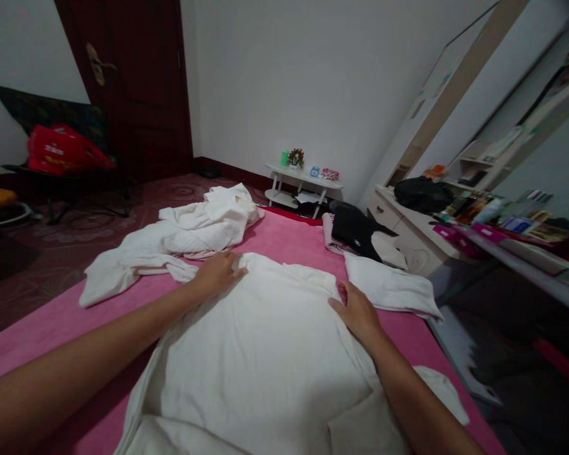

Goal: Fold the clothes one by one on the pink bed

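A white garment lies spread flat on a pink bed cover in front of me. My left hand rests on the garment's far left corner, fingers laid flat and pointing right. My right hand presses on its far right edge, fingers together and slightly curled against the cloth. A crumpled white garment lies beyond my left hand. A folded white cloth sits just right of my right hand.
A black garment on pink cloth lies at the bed's far right corner. A desk with a black bag and clutter stands on the right. Farther back are a small white table, a dark door and a red bag on a chair.
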The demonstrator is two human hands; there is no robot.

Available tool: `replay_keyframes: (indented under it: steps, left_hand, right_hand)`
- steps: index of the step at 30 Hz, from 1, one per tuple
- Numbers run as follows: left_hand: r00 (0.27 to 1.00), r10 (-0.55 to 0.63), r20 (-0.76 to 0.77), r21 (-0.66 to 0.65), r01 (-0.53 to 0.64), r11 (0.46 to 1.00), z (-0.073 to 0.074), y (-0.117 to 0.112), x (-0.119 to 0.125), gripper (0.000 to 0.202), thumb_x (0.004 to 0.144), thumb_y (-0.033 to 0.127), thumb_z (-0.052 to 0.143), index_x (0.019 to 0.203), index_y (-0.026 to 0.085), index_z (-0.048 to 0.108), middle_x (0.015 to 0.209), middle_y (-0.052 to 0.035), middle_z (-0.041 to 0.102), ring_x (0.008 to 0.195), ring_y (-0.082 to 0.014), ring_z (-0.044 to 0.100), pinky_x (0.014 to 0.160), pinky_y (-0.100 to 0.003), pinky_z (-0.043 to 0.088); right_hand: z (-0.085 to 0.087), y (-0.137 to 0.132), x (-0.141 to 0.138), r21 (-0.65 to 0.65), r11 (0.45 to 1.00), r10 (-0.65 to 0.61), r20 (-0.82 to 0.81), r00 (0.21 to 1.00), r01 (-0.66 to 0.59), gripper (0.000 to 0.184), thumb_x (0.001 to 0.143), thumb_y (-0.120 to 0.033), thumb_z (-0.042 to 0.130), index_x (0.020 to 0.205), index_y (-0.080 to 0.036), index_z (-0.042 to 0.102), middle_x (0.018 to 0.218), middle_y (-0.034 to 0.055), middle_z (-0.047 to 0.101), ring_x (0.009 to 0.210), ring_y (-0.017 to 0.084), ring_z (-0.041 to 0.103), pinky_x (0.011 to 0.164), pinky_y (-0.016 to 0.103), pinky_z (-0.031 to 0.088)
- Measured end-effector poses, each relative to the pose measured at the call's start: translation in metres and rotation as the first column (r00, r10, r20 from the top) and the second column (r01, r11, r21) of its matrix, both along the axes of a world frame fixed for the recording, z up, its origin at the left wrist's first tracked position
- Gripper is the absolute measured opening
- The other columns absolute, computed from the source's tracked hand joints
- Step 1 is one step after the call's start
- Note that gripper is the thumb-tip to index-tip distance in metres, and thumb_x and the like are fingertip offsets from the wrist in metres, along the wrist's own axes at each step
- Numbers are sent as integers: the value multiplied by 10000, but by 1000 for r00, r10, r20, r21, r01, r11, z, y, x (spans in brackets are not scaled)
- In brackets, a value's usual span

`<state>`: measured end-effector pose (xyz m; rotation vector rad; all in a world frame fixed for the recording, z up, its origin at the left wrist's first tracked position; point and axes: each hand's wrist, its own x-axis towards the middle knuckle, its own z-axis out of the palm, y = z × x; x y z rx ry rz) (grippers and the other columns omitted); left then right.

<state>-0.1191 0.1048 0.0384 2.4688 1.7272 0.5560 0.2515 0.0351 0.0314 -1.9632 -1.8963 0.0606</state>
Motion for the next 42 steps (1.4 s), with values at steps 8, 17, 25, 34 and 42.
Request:
replay_keyframes:
  steps: [8, 17, 25, 34, 42]
  left_hand:
    - [963, -265, -48, 233, 269, 935, 4, -17, -2, 334, 874, 189, 526, 1176, 282, 631, 912, -49, 624, 866, -212, 570, 816, -340, 388]
    - [818, -538, -202, 257, 575, 777, 9, -59, -26, 256, 942, 207, 463, 1097, 281, 653, 906, -59, 567, 810, -183, 519, 722, -297, 378]
    - [749, -627, -213, 15, 644, 765, 22, -96, -17, 401, 949, 221, 435, 1335, 316, 485, 1007, -44, 628, 753, -155, 620, 666, -258, 436]
    - [907, -420, -32, -112, 414, 903, 31, -88, -31, 511, 854, 117, 434, 1263, 383, 585, 891, -9, 666, 752, -158, 639, 636, -214, 421]
    - [944, -219, 247, 76, 207, 975, 58, -74, -42, 426, 826, 163, 412, 1123, 254, 704, 1051, -40, 700, 924, -201, 653, 785, -263, 502]
  right_hand:
    - [15, -19, -7, 219, 969, 161, -222, 961, -112, 349, 786, -172, 435, 1025, -214, 686, 1044, 49, 675, 947, 195, 617, 835, 291, 458]
    - [17, -23, 34, -96, 995, 19, -51, 998, -24, 190, 722, -203, 513, 810, -213, 680, 878, 36, 655, 861, 202, 609, 779, 291, 445]
    - [31, -27, -5, -137, 988, -52, 142, 988, 72, 630, 807, -531, 559, 1317, -170, 482, 1231, 148, 558, 1097, 288, 572, 823, 354, 449]
    - [33, -80, 3, -242, 969, 106, 184, 977, -59, 722, 771, -333, 615, 1441, -222, 372, 1392, 132, 510, 1220, 321, 529, 951, 434, 432]
    - [47, -73, 21, 48, 998, 33, 110, 993, -38, 283, 732, -152, 442, 853, -239, 682, 880, 21, 725, 796, 212, 676, 724, 305, 489]
